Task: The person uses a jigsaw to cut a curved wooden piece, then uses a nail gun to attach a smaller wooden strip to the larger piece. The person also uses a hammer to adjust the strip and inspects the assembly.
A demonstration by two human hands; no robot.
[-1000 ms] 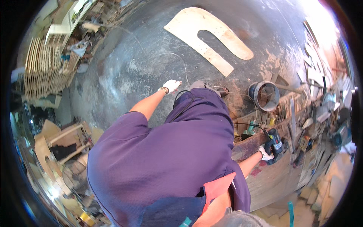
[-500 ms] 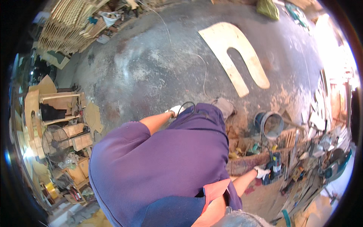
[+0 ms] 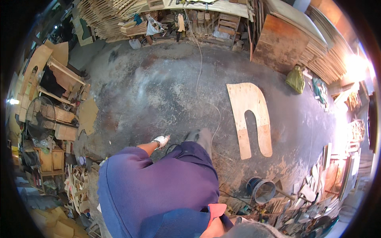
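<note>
My left hand (image 3: 161, 141), in a white glove with bare fingertips, is out over the floor beside my trousers. Its fingers point away from the palm, and I see nothing held in them. A dark cord (image 3: 170, 148) curves close by, between that hand and my leg. My right hand is out of sight, hidden by my body in the purple shirt. A U-shaped plywood piece (image 3: 254, 99) lies flat on the floor ahead to the right, apart from my hands.
A round metal bucket (image 3: 263, 190) lies near scrap wood at the lower right. One thin cable (image 3: 200, 67) crosses the grey floor. Stacked boards (image 3: 281, 41) stand at the far right, a wire-guarded fan (image 3: 40, 113) on the left. A green sack (image 3: 295, 79) rests by the boards.
My view has swung up, bringing the far wood stacks in. My left hand has moved out from my waist to the left. My right hand, earlier on a dark power tool, has gone from sight.
</note>
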